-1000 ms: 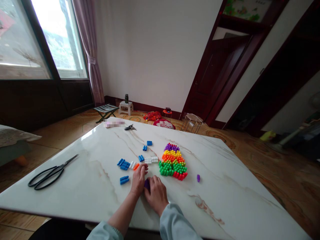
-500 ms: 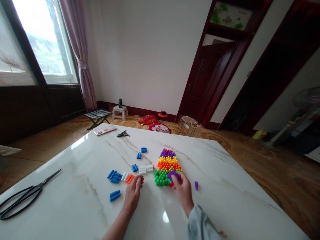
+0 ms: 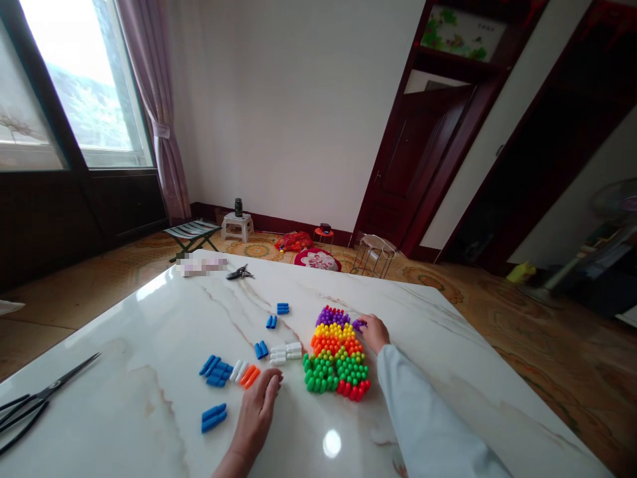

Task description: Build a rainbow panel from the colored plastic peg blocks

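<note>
My right hand [image 3: 374,332] pinches a purple plastic peg piece [image 3: 359,325] at the far right side of a colourful cluster of round-tipped pegs [image 3: 334,346]. The cluster runs in bands of red, purple, yellow, orange, green and red. My left hand [image 3: 263,397] rests on the table with its fingers curled together, and nothing shows in them. Close to its fingertips lie orange pegs [image 3: 250,376], white pegs [image 3: 239,370] and a blue group [image 3: 215,370]. More white pegs [image 3: 286,353] lie between the left hand and the cluster.
Small blue pieces [image 3: 261,350] lie scattered, with another blue pair [image 3: 213,418] nearer me. Large black-handled scissors [image 3: 52,386] lie on the left of the marble-patterned table [image 3: 149,338]. Dark pliers [image 3: 239,271] and a blurred-out object [image 3: 204,265] are at the far edge.
My right hand has moved away from me, from the cluster's near part to its far right side, still with purple in its fingers. The single purple peg on the right no longer shows.
</note>
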`<state>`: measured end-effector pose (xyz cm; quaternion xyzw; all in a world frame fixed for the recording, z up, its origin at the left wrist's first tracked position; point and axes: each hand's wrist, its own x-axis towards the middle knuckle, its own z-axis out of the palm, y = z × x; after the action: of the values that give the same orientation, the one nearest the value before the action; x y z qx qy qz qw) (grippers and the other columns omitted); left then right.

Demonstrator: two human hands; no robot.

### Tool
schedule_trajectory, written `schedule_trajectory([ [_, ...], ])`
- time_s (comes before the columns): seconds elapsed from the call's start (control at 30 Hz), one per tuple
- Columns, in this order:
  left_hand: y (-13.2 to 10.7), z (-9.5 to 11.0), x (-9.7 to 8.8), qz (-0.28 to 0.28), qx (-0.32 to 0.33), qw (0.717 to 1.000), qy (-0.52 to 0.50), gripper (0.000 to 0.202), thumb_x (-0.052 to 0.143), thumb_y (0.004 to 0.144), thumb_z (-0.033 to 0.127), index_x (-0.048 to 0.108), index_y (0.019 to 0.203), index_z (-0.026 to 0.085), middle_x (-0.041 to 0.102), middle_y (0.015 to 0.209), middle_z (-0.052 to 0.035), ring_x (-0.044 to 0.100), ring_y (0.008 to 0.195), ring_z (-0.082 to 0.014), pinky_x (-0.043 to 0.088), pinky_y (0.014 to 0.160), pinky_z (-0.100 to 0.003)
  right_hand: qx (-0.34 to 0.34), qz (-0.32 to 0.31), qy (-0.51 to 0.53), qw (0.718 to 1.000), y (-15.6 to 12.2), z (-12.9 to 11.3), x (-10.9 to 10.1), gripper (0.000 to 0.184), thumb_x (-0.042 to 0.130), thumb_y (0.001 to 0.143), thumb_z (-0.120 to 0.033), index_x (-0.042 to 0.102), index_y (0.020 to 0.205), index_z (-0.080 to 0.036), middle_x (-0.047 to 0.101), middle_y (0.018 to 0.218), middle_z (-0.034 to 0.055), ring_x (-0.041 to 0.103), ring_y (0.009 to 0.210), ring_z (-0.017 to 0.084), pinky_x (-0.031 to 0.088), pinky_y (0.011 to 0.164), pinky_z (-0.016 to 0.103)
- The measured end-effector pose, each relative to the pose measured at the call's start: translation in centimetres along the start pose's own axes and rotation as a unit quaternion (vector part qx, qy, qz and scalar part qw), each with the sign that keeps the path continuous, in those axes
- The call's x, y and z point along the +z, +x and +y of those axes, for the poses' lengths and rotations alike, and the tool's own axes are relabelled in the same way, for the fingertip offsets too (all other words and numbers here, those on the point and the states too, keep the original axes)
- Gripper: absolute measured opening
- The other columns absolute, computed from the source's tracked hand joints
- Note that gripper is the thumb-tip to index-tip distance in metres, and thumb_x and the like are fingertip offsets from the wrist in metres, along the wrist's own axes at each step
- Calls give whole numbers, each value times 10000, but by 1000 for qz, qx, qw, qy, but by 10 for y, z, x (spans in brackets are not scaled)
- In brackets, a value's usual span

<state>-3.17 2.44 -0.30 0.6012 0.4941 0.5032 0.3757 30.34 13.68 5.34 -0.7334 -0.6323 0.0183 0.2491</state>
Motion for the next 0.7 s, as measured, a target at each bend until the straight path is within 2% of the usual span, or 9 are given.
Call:
schedule_trajectory([
  [0.17,0,-2,0,-14,1,1000,22,360,437,902,489,649,985,210,699,971,-95,667,817,-233,568,726,-348,-1,-15,8,1000,3,-2,12,308,568,700,-40,742,857,-239,714,952,37,648,907,173,456,815,245],
  [0.33,0,-1,0,-16,5,999,35,338,437,909,468,641,977,207,691,959,-90,660,827,-234,553,733,-342,13,-13,34,999,6,0,19,318,540,711,-47,725,920,-199,726,960,63,660,917,194,475,843,286],
  [0.47,0,2,0,-24,4,999,40,340,417,917,469,627,950,204,682,937,-90,652,834,-238,542,745,-347,14,-10,77,997,6,2,25,375,489,714,-19,701,983,-172,728,967,72,668,906,173,489,848,271],
  [0.7,0,2,0,-22,11,999,30,312,442,907,450,637,941,208,683,898,-77,648,819,-237,534,734,-339,14,-12,153,988,4,3,32,466,442,649,24,669,1010,-165,723,962,72,683,784,145,533,727,239],
])
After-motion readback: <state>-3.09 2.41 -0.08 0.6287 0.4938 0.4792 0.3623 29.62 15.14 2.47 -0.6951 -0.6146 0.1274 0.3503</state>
